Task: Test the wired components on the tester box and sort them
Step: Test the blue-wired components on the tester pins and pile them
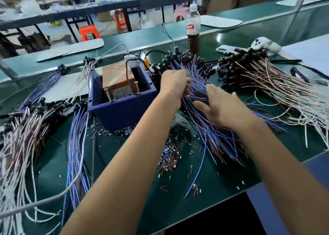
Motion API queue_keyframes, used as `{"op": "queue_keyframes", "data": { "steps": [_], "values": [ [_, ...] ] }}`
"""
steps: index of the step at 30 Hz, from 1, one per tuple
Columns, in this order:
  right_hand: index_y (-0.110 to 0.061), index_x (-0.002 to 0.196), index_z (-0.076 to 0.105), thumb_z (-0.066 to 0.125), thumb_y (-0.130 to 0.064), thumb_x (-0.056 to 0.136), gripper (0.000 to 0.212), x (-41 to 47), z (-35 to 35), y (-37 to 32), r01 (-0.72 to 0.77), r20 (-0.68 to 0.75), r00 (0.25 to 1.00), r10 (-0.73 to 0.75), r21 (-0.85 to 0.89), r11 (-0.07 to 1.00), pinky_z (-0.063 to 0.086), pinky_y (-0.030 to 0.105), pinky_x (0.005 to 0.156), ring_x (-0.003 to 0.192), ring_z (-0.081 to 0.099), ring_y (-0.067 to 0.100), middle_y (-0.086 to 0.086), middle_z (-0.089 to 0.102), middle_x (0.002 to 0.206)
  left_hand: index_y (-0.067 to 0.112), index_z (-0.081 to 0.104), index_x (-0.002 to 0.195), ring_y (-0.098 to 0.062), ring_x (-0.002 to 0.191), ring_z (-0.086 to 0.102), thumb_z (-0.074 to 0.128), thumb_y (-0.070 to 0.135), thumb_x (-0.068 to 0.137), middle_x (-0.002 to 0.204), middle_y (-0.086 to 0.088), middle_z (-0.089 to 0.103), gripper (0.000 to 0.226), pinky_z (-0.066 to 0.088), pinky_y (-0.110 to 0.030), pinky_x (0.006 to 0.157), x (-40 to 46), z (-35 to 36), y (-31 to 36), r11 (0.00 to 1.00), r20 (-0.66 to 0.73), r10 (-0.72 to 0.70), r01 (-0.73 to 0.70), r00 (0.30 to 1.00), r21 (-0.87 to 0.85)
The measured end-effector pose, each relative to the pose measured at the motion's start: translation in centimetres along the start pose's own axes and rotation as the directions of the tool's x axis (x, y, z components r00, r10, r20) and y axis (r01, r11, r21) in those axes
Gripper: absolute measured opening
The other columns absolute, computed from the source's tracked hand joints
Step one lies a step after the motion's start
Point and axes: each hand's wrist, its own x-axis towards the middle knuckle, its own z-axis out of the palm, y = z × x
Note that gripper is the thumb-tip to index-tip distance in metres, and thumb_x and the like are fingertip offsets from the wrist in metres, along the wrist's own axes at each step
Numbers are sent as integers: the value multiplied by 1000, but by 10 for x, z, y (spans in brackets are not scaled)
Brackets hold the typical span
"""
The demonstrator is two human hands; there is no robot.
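The blue-wire pile (201, 99) lies on the bench (178, 199), right of the tester box (122, 99), wires running away from the person. Left hand (175, 87) curls its fingers into the strands; right hand (222, 108) rests spread on top, nearer the loose ends.

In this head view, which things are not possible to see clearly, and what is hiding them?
- Left hand: fingertips buried in the blue-and-brown wire pile, so its grip is unclear.
- Tester box: label print too small to read; the box's near wall hides its lower inside.
- White-and-brown bundle: cut off by the left edge.
- Bottle: base hidden behind black component heads.
- Background shelves: blurred.
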Motion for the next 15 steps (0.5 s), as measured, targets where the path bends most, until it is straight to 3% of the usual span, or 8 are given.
{"op": "queue_keyframes", "data": {
  "steps": [3, 5, 7, 10, 13, 15],
  "values": [
    [-3, 147, 42, 52, -51, 103, 66, -7, -3, -7, 72, -225, 973, -53, 77, 994, 34, 55, 114, 139, 45, 35, 18, 48, 151, 7, 63, 87, -8, 43, 43, 57, 6, 99, 63, -3, 56, 13, 35, -18, 40, -31, -31, -8, 979, 313, -10, -55, 950, 197],
    [-2, 135, 59, 63, -32, 101, 46, -15, -5, -21, 183, -476, 876, -80, 173, 968, 48, 46, 99, 117, 61, 39, 20, 67, 128, 7, 64, 87, -9, 45, 45, 56, 9, 102, 65, -3, 57, 17, 34, -18, 40, -48, -64, -11, 917, 504, -89, -126, 859, 377],
    [-10, 109, 76, 66, -24, 97, 21, -27, -8, -47, 317, -586, 801, -118, 251, 915, 53, 36, 78, 88, 70, 32, 10, 77, 95, 6, 64, 87, -8, 46, 47, 55, 9, 103, 66, -4, 59, 18, 36, -19, 40, -67, -100, -12, 860, 625, -207, -165, 752, 484],
    [-20, 82, 76, 66, -30, 96, 20, -40, -3, -94, 439, -428, 857, -287, 313, 842, 52, 34, 65, 69, 66, 24, 0, 72, 72, 9, 67, 86, -9, 48, 52, 60, 7, 98, 66, -3, 63, 14, 38, -21, 44, -85, -155, -10, 725, 612, -388, -182, 690, 665],
    [-20, 82, 74, 63, -39, 96, 26, -48, 20, -145, 508, -134, 861, -490, 208, 836, 53, 36, 69, 80, 66, 28, 2, 71, 82, 10, 70, 83, -12, 52, 56, 63, 18, 82, 65, -2, 67, 11, 40, -22, 47, -94, -209, -4, 549, 431, -484, -120, 762, 827],
    [-19, 83, 69, 62, -37, 98, 24, -51, 34, -183, 555, -57, 830, -555, 186, 811, 50, 36, 66, 82, 64, 32, 3, 68, 84, 9, 71, 83, -16, 57, 61, 62, 18, 86, 69, -5, 71, 13, 44, -22, 49, -90, -242, -1, 397, 246, -478, -42, 843, 917]
  ]
}}
